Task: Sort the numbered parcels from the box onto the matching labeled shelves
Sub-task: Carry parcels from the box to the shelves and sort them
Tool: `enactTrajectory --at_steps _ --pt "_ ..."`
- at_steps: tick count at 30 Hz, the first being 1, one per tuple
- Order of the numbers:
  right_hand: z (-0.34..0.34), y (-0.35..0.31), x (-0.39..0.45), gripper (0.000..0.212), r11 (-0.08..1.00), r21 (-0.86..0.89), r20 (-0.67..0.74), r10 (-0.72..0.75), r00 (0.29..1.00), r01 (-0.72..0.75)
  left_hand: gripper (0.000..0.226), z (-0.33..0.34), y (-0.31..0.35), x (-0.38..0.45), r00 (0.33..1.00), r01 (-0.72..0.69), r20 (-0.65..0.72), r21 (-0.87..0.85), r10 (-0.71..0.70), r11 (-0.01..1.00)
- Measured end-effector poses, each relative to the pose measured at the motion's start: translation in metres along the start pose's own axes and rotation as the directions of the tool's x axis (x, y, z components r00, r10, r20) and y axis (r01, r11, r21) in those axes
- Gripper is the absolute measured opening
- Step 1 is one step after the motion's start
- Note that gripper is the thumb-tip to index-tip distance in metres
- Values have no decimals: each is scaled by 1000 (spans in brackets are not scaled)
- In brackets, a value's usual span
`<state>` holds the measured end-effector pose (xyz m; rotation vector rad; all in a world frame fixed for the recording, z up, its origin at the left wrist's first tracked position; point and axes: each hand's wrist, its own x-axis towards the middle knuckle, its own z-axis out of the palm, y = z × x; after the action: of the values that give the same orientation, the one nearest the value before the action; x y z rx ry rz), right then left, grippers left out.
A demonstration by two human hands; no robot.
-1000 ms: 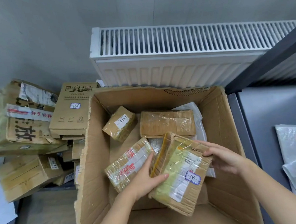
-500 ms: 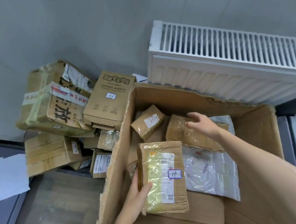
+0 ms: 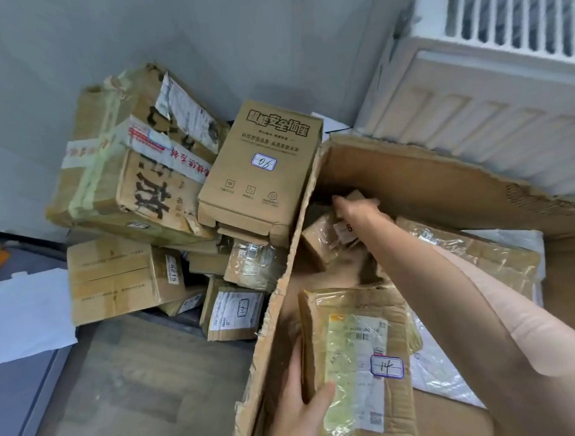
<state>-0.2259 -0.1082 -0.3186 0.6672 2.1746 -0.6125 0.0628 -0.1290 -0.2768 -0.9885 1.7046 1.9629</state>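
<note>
The big open cardboard box fills the lower right. Inside it, my left hand grips the left edge of a taped brown parcel marked 14, thumb on its face. My right hand reaches into the box's far left corner with fingers stretched over a small taped parcel with a white label; my arm hides most of that label. A flat taped parcel and a white plastic mailer lie deeper in the box, on the right.
Left of the box, loose parcels are piled against the wall: a carton marked 06, a large crumpled taped carton, a carton with a side label, a small labeled parcel. A white radiator stands behind. White paper lies far left.
My right hand has left parcel 14 and moved across the box to the small parcel in the far left corner. My left hand now holds parcel 14 alone. The view swung left.
</note>
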Motion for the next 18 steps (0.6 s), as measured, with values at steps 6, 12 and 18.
enactTrajectory --at_steps 6,12,18 --pt "3 1 17 58 970 -221 24 -96 995 99 85 1 -5 1 1000 9 -3 -42 -9 999" --pt "-12 52 8 59 972 227 195 -108 975 62 76 6 -7 2 999 31 6 -47 -31 998" --pt "-51 93 -4 33 767 638 222 -273 936 72 75 12 -7 -3 999 36 -6 -40 -36 999"
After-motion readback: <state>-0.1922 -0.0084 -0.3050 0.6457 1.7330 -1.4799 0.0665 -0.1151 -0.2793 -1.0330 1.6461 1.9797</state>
